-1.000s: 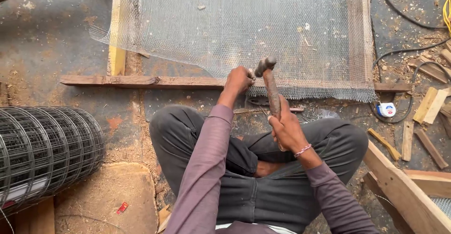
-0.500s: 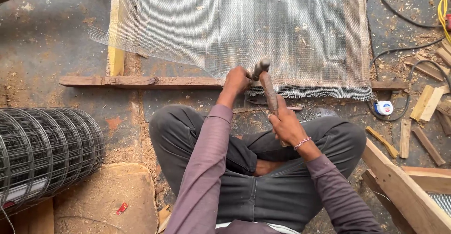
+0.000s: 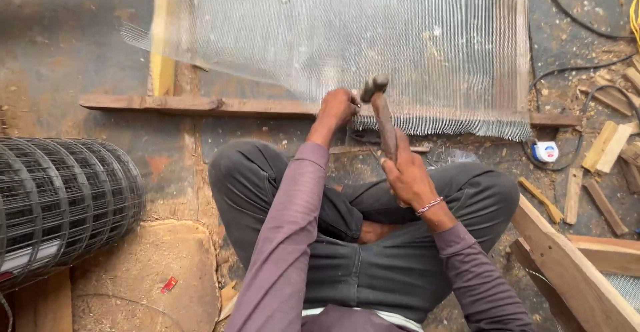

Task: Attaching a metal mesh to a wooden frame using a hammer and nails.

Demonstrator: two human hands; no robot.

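Seated cross-legged on a workshop floor, I face a wide sheet of fine wire mesh [image 3: 347, 45] stretched over a wooden frame [image 3: 200, 104]. A roll of heavier dark wire fencing [image 3: 60, 202] lies at my left, wood offcuts [image 3: 603, 149] at my right. My right hand [image 3: 408, 175] is wrapped tight around a hammer [image 3: 381, 115], its head just above the frame's near rail. My left hand [image 3: 338, 107] rests on that rail, fingers pressed together at the mesh edge; what they pinch I cannot tell.
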